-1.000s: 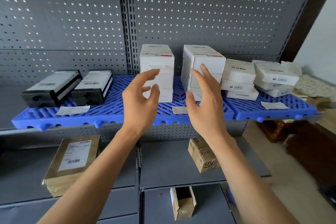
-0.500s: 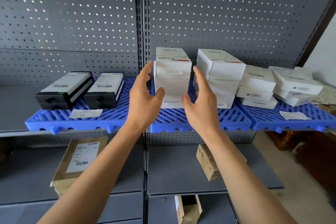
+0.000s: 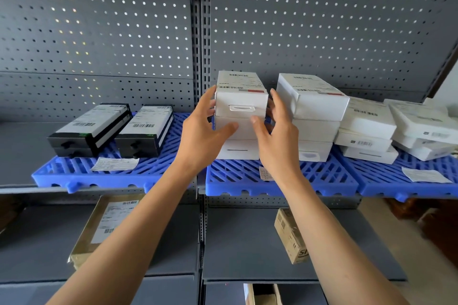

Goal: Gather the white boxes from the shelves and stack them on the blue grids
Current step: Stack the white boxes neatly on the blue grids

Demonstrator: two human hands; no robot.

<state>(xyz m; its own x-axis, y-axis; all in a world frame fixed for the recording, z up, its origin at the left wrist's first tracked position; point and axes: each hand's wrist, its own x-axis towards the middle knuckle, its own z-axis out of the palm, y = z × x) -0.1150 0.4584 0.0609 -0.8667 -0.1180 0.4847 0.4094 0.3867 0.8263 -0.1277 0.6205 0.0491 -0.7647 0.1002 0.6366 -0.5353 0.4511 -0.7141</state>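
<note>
A stack of three white boxes [image 3: 241, 104] stands on the middle blue grid [image 3: 247, 177] of the upper shelf. My left hand [image 3: 204, 129] grips the stack's left side, thumb on the front of the second box. On the right side my right hand [image 3: 276, 131] does the same, with its thumb on the front and its fingers reaching into the gap beside a second white stack [image 3: 314, 106]. More white boxes [image 3: 366, 129] lie piled further right on the blue grid.
Two black boxes [image 3: 91, 129] sit on the left blue grid [image 3: 74, 176], with a paper slip [image 3: 114, 163] in front. The lower grey shelf holds a flat brown parcel [image 3: 106, 220] and a small brown carton [image 3: 291, 238]. Grey pegboard backs the shelves.
Both hands moved forward and closed in on the sides of the middle white stack; before, they hovered open in front of it. The view shifted left and closer.
</note>
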